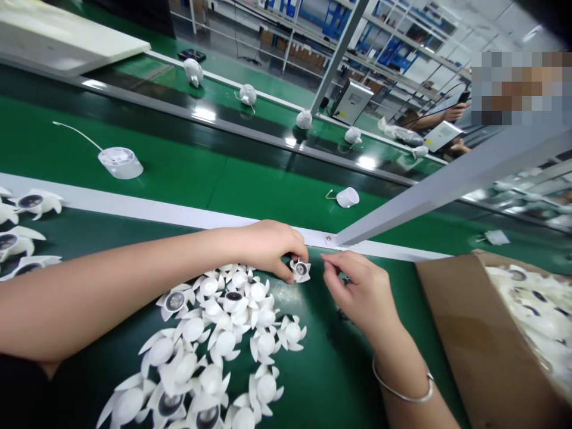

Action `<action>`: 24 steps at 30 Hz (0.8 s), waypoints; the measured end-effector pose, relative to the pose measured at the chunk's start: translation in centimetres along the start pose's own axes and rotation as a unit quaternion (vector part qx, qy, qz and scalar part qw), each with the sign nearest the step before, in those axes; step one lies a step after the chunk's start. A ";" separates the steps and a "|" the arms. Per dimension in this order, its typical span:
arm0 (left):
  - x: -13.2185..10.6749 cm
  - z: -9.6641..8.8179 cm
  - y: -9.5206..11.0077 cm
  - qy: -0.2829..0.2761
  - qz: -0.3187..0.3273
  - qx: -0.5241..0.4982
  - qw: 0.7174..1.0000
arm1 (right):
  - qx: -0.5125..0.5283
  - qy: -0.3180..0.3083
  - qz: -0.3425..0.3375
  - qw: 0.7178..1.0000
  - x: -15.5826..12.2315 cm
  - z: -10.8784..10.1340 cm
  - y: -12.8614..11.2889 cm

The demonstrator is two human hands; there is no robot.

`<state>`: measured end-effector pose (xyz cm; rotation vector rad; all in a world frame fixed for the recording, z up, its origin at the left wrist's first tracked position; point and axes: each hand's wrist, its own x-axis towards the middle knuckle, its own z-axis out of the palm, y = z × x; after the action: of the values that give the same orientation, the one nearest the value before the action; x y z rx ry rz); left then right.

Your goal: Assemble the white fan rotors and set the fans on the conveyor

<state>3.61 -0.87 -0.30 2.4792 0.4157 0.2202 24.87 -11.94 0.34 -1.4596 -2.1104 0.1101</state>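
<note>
My left hand point(272, 247) grips a small white fan blade point(300, 270) by its edge between thumb and fingers. The hub's open side, with a metallic centre, faces me. Just right of it, apart from the blade, my right hand point(360, 286) is closed with thumb and fingertips together; anything between them is too small to make out. Small dark parts point(343, 314) lie partly hidden beneath this hand. Below my left forearm spreads a loose pile of white fan blades point(224, 344), most with the domed side up, several showing dark hubs.
On the right stands a cardboard box point(451, 322) full of white parts. Beyond the white rail point(179, 216), a green belt point(201, 173) carries white cylindrical housings point(120, 163). A slanted metal post point(402, 199) rises near my right hand. A co-worker's hand point(456, 111) shows across the line.
</note>
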 end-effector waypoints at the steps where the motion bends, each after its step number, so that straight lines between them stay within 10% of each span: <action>1: 0.0 0.0 0.0 0.001 -0.001 0.000 1.000 | 0.003 -0.003 0.000 1.000 0.0 0.1 0.0; 24: 0.0 0.1 -0.3 -0.009 -0.001 0.013 1.000 | -0.010 0.066 -0.003 0.998 1.0 0.4 0.9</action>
<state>3.53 -0.71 -0.59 2.5036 0.4157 0.1930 25.23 -10.62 0.04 -1.4318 -2.0154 -0.0087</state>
